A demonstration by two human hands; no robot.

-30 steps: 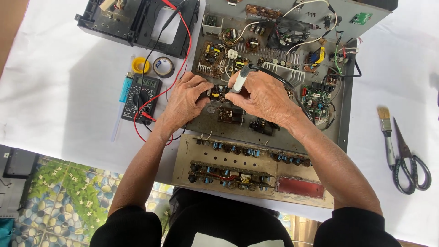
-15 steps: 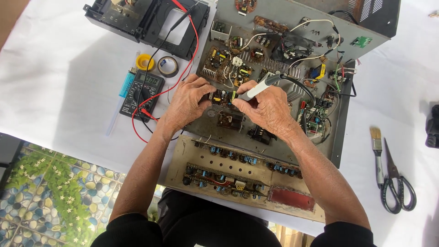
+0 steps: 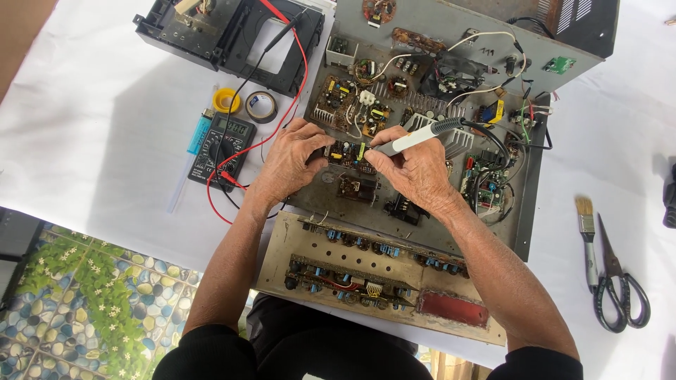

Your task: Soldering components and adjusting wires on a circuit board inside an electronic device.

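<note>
At the far left of the white tabletop (image 3: 84, 119) lies a blue lighter (image 3: 196, 134), and just beside it a black multimeter (image 3: 224, 143) with red and black leads (image 3: 282, 119) looping up over a black plastic frame (image 3: 232, 35) at the top. A yellow roll (image 3: 226, 100) and a dark tape roll (image 3: 261, 106) sit side by side above the meter.

The left hand (image 3: 289, 162) rests on the edge of the open grey chassis (image 3: 451, 42), its grip curled, with the fingertips (image 3: 320, 144) pressed on a small circuit board (image 3: 348, 153) near the middle of the chassis. Just right of it, the right hand (image 3: 415, 169) has its grip pinched on a soldering iron (image 3: 422, 135), white in the body with a grey handle. The iron is tilted, its tip down at the small board between the two hands, and its black cord (image 3: 496, 137) runs off to the right over the other boards. A finned heat sink (image 3: 451, 137) lies under the iron's handle.

Below the hands, nearer the person, a long beige panel (image 3: 366, 274) carries two rows of small parts and a red strip at its right end.

Farther right on the tabletop, well apart from the chassis, a paintbrush (image 3: 588, 243) and black-handled scissors (image 3: 620, 288) lie side by side.
</note>
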